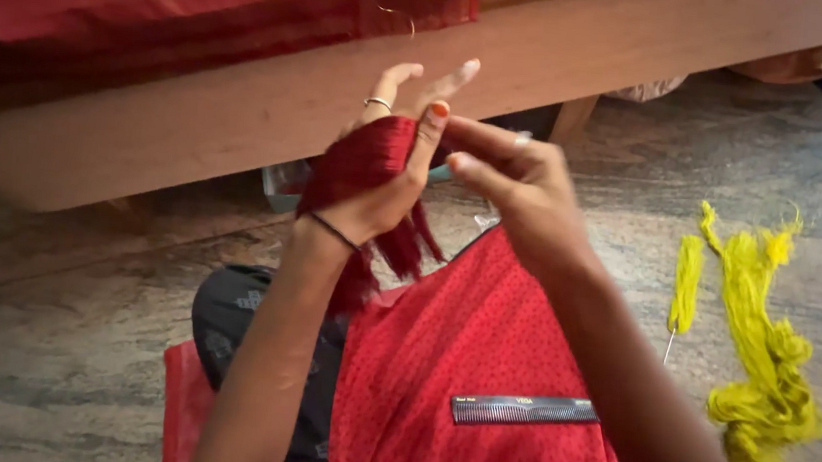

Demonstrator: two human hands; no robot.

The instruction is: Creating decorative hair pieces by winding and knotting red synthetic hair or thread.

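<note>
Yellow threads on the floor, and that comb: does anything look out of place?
The yellow thread lies in a loose tangled heap on the stone floor, apart from the hands. The black comb rests askew on the red cloth. Nothing looks damaged.

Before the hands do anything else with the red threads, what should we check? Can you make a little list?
1. Red threads wrapped around the left hand: ok, the bundle lies across the palm and the thumb presses on it.
2. Right hand at the threads: ok, its fingertips meet the left hand's fingers, but what they pinch cannot be told.
3. Loose ends free: ok, they hang below the left hand over the red cloth.
4. Comb nearby: ok, it lies flat on the red cloth.
5. Yellow threads out of the way: ok, they lie on the floor to the right, apart from both hands.
6. Needle in the threads: cannot tell.
</note>
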